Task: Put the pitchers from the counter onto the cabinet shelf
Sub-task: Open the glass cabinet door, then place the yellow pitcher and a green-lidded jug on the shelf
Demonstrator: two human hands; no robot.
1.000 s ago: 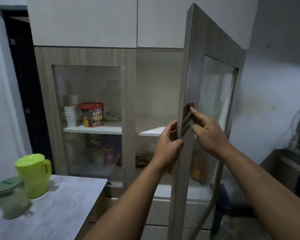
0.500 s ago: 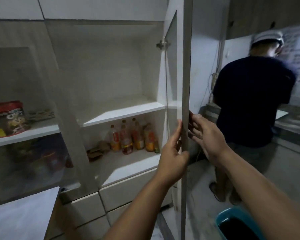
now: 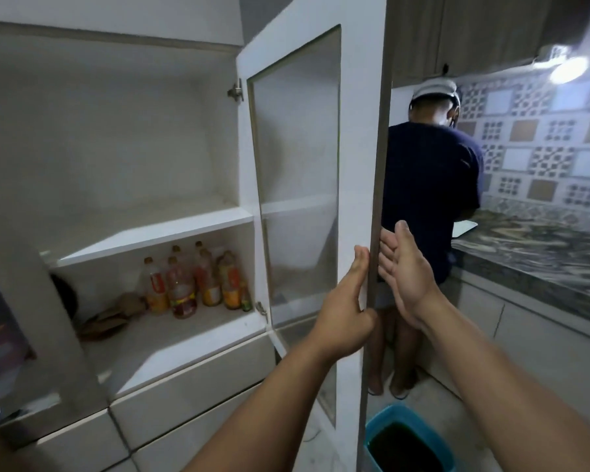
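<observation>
The glass-paned cabinet door (image 3: 361, 148) stands swung wide open to the right. My left hand (image 3: 346, 310) grips its free edge at waist height. My right hand (image 3: 406, 270) is flat and open on the other side of that edge, fingers spread, touching or nearly touching it. Inside the cabinet a bare white shelf (image 3: 157, 229) shows at mid height. No pitchers are in view.
Several bottles (image 3: 191, 281) and crumpled brown paper (image 3: 109, 316) sit on the lower shelf. A person in a dark shirt (image 3: 430, 199) stands close behind the door at a marbled counter (image 3: 542, 253). A blue bin (image 3: 406, 441) is on the floor. Drawers (image 3: 191, 386) lie below.
The door has swung further open to the right and my view has turned right with it. The counter with the pitchers has left the view. My right hand has opened flat.
</observation>
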